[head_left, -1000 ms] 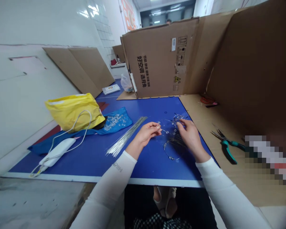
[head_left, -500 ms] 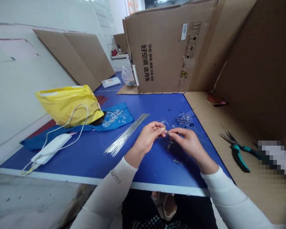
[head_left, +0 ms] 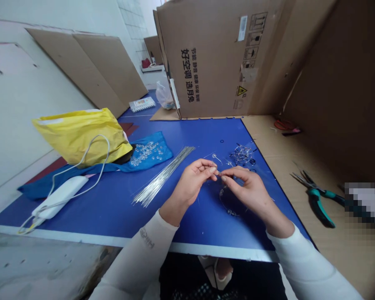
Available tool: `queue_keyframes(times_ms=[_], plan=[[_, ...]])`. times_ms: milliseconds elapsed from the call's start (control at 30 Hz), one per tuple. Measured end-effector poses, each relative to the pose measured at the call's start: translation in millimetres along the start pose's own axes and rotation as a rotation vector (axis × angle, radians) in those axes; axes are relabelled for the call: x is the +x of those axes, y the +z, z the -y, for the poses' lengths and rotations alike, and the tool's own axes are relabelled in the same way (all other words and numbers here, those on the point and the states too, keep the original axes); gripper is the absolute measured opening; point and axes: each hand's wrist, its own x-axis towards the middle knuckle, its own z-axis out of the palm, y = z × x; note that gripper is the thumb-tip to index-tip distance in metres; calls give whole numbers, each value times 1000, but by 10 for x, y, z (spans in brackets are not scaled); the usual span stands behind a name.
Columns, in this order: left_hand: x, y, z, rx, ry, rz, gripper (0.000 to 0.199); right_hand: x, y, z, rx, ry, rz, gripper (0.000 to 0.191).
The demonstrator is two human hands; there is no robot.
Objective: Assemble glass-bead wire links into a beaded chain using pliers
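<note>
My left hand (head_left: 193, 183) and my right hand (head_left: 246, 193) meet above the blue tabletop (head_left: 112, 212), their fingertips pinching a thin wire (head_left: 219, 173) with a small clear bead. Below my right palm lies a wire ring strung with clear beads (head_left: 228, 204). A small tangle of beaded wire (head_left: 242, 154) sits just beyond my right hand. To the left of my left hand lies a bundle of straight silver wires (head_left: 162, 177). Clear glass beads (head_left: 146, 152) are heaped on a blue cloth (head_left: 154, 152).
A yellow bag (head_left: 81, 137) and a white power bank with cable (head_left: 59, 198) lie at the table's left. Green-handled pliers (head_left: 315, 200) rest on the cardboard (head_left: 346, 250) at right. A large cardboard box (head_left: 206, 62) stands behind the table.
My hands have come together, and my right hand has moved off the beaded tangle toward my left fingertips. The view has tilted, shifting the table lower-left in frame.
</note>
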Motion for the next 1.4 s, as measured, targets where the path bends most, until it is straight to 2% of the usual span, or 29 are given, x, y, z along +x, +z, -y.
queue_keyframes(times_ms=[100, 167, 267, 400, 633, 767, 1067, 1233, 1400], plan=[[14, -35, 7, -45, -5, 6, 12, -11, -34, -11, -54, -62, -70, 16], [27, -64, 11, -76, -1, 6, 13, -11, -72, -30, -23, -43, -179, 17], [50, -105, 19, -111, -14, 0, 13, 5, -126, -93, 66, 74, -340, 18], [73, -137, 30, -145, -25, 15, 13, 42, -158, -213, 209, 284, -415, 20], [79, -141, 23, -189, -25, 18, 12, 79, -137, -301, 303, 449, -302, 21], [84, -133, 21, -227, -48, 17, 12, 80, -133, -291, 410, 497, -260, 24], [96, -144, 11, -296, -59, 49, 9, 63, -167, -244, 704, 502, -155, 31], [89, -147, -4, -274, -76, 83, 9, 72, -182, -262, 751, 472, -207, 27], [81, -163, 7, -236, -100, 105, 11, 68, -189, -290, 732, 460, -190, 26]])
